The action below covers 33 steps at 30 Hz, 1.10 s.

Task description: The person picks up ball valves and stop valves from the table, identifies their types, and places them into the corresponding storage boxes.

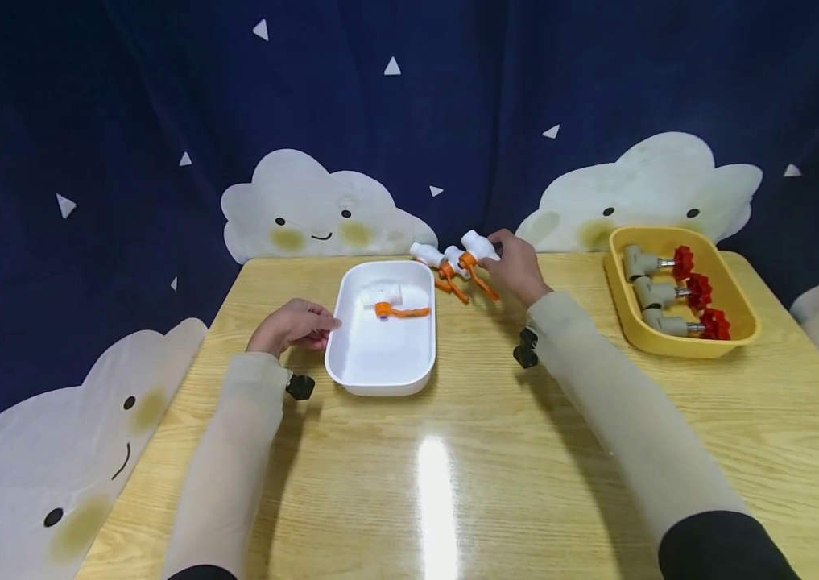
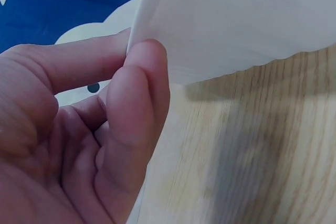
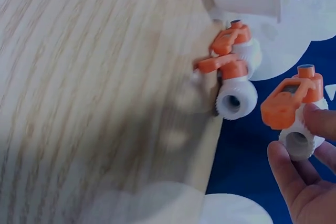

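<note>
At upper centre of frame, right hand (image 1: 518, 270) pinches white tap (image 1: 480, 245); two loose taps (image 1: 427, 254) beside it, seemingly yet to do. Centre: left hand (image 1: 295, 326) pinches side of white tray (image 1: 380, 354), one tap (image 1: 383, 309) already inside. Right: yellow tray (image 1: 670, 345) holds three red-knobbed taps (image 1: 659, 292), seemingly done.

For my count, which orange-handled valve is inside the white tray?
The valve lying toward the tray's far end; the others are outside, one held in the right hand.

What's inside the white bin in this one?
Inside the white bin lies one white valve with an orange handle, in the far half. Whatever is directly beneath the valve is covered and cannot be seen.
</note>
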{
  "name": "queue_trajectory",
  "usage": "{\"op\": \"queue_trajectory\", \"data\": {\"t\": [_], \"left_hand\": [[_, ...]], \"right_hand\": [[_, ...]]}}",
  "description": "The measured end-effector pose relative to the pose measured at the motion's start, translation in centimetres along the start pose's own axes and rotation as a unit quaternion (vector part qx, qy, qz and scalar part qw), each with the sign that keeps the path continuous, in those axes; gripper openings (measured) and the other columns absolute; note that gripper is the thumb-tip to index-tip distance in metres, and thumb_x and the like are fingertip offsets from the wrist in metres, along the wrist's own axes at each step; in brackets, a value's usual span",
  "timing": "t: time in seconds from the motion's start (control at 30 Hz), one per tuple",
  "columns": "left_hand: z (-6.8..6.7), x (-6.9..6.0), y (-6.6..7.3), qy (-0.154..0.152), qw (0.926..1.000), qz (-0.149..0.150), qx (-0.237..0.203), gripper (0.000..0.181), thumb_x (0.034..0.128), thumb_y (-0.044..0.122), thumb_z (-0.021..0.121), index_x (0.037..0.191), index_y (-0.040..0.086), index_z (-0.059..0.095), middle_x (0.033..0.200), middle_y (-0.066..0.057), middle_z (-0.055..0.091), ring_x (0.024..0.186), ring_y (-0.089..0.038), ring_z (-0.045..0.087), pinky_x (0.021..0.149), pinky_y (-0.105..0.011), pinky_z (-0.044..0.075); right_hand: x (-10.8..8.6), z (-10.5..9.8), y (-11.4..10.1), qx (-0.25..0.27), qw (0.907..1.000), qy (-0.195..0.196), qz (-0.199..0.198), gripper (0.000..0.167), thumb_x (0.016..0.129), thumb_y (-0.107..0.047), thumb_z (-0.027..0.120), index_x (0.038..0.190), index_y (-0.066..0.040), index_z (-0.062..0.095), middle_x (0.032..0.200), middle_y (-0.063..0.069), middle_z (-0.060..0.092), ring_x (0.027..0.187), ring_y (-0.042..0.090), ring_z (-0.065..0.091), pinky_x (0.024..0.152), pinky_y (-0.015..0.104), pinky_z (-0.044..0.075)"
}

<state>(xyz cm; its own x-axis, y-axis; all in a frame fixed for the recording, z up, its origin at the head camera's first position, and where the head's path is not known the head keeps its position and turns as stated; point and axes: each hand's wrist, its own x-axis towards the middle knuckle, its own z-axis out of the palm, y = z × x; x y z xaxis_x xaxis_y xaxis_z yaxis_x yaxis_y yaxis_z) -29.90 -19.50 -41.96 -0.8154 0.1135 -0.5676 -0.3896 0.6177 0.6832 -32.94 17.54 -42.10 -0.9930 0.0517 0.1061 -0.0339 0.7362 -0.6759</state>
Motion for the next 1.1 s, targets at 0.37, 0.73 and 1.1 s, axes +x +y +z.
{"op": "queue_trajectory", "data": {"t": [0.37, 0.73, 1.1], "left_hand": [[0.0, 0.0, -0.1, 0.007, 0.9999, 0.001, 0.011, 0.024, 0.0963, 0.023, 0.065, 0.108, 0.003, 0.061, 0.077, 0.0, 0.059, 0.063, -0.007, 0.057, 0.061, -0.017, 0.052], [0.2, -0.3, 0.1, 0.006, 1.0, 0.005, 0.006, 0.022, 0.097, 0.021, 0.063, 0.107, 0.002, 0.061, 0.074, 0.002, 0.059, 0.062, -0.007, 0.057, 0.06, -0.017, 0.052], [0.2, -0.1, -0.2, -0.004, 0.9998, 0.02, -0.009, 0.02, 0.0965, 0.019, 0.063, 0.105, 0.001, 0.061, 0.074, 0.002, 0.058, 0.061, -0.005, 0.056, 0.06, -0.016, 0.051]], "right_hand": [[-0.6, -0.3, -2.2, -0.002, 0.9977, 0.008, -0.067, 0.044, 0.092, -0.015, 0.07, 0.131, 0.0, 0.056, 0.111, 0.023, 0.066, 0.094, 0.031, 0.059, 0.085, 0.042, 0.05], [-1.9, 0.2, -5.0, 0.008, 0.9954, -0.02, -0.094, 0.042, 0.091, -0.016, 0.071, 0.129, -0.004, 0.058, 0.111, 0.018, 0.067, 0.097, 0.029, 0.061, 0.087, 0.04, 0.052], [-3.7, 1.6, -7.9, 0.002, 0.9897, -0.085, -0.115, 0.041, 0.092, -0.014, 0.071, 0.13, -0.007, 0.058, 0.111, 0.015, 0.067, 0.093, 0.025, 0.061, 0.082, 0.035, 0.053]]}}
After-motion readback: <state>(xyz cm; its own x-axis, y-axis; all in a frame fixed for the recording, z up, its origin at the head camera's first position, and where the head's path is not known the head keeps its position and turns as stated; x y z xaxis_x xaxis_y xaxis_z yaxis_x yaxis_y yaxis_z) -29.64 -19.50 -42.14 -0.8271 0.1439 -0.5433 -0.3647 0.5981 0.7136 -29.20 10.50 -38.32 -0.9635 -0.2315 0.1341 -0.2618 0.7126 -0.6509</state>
